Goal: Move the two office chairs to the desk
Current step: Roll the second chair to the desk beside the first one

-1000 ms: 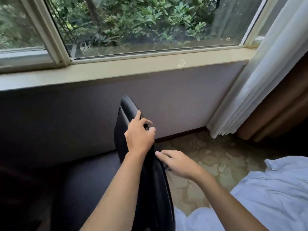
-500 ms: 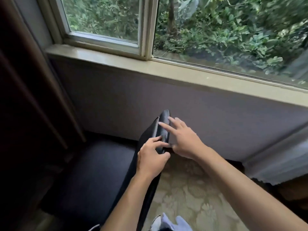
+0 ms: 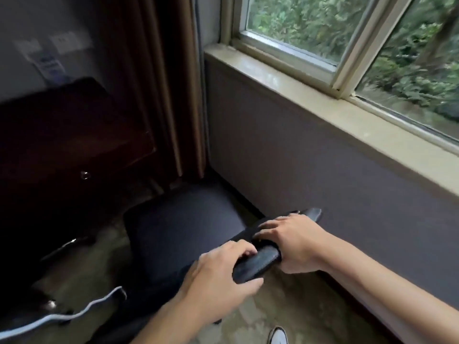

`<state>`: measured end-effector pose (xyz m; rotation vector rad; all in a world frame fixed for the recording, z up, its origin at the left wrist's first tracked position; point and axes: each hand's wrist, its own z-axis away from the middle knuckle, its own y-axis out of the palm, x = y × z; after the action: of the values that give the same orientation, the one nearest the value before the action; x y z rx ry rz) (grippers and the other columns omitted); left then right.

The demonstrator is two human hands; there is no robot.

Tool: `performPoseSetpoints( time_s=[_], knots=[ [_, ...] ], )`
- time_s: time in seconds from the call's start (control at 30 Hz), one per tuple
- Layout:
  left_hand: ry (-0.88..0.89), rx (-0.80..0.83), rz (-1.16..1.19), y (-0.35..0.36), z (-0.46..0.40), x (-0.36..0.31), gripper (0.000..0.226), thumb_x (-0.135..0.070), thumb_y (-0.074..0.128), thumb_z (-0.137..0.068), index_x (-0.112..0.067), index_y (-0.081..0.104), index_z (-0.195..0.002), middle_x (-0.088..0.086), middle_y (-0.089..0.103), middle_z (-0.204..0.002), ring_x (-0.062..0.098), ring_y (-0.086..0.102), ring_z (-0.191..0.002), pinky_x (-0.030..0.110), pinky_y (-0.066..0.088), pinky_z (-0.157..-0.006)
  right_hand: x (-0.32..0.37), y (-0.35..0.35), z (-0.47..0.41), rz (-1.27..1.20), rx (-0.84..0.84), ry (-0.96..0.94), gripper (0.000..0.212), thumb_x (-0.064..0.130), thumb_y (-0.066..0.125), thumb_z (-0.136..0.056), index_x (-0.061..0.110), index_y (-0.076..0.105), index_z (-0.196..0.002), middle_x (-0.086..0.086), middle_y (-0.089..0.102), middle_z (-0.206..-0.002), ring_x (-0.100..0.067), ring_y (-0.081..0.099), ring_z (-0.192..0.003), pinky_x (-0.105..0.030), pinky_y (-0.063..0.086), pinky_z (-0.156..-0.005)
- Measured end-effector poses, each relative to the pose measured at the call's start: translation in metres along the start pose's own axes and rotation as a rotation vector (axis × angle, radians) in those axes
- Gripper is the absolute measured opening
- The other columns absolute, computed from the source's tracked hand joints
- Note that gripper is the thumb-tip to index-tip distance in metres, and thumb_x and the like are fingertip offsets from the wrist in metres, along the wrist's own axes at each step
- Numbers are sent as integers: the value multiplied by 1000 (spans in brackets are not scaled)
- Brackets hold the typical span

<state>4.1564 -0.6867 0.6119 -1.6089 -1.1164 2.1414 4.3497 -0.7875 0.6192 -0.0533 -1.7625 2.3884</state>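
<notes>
dim corner under the window sill [image 3: 310, 95], dark wooden desk [image 3: 62, 135] now swinging into view at left, mostly lost in shadow. left hand [image 3: 218, 276] and right hand [image 3: 295, 242] are both gripping the office chair [image 3: 181, 227] backrest top, side by side now; its base is hidden, blurring.

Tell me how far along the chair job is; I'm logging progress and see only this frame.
Done: nothing looks finished. No chair is tucked against the dark wooden desk yet. In hand: both the left hand and right hand grip the top of the black office chair's backrest, whose seat faces the desk. Left: bringing it to the desk, then the second chair; a chair-like shape at lower left is unclear.
</notes>
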Motion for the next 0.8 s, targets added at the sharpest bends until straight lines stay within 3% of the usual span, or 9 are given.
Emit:
performPoseSetpoints(
  time_s=[0.17,0.37,0.5,0.63,0.8],
  knots=[
    [-219,-129,-130,20,-8,-29,55,-80,60,-59,-48,57,-104,-26,60,-92,-6,55,-87,20,45,-76,-33,-1,-7,33,16,-200,58,38,56,-64,45,53,-122,11,67,-109,-20,66,-97,-33,49,-74],
    [-366,-275,-239,43,-28,-54,53,-82,58,-55,-44,61,-92,-22,62,-83,1,57,-79,25,46,-70,-70,-10,-18,56,34,-282,54,39,56,-66,44,56,-121,9,66,-104,-23,65,-96,-35,49,-74],
    [-392,-331,-246,54,-45,-63,50,-81,58,-55,-42,62,-87,-20,59,-76,-1,56,-72,17,40,-62,-89,-16,-29,64,34,-320,55,41,53,-67,46,55,-122,10,65,-102,-22,65,-96,-36,51,-77],
    [-408,-375,-211,63,-62,-69,54,-82,57,-54,-40,61,-87,-19,59,-78,2,58,-75,24,46,-68,-105,-20,-39,114,32,-374,63,43,56,-66,50,49,-129,11,65,-111,-20,63,-101,-34,50,-79],
    [-437,-400,-206,66,-73,-70,65,-91,50,-54,-39,61,-92,-19,58,-80,1,56,-78,25,43,-70,-117,-28,-51,124,37,-416,66,49,60,-68,52,45,-132,14,65,-117,-17,63,-106,-36,51,-83]
  ],
)
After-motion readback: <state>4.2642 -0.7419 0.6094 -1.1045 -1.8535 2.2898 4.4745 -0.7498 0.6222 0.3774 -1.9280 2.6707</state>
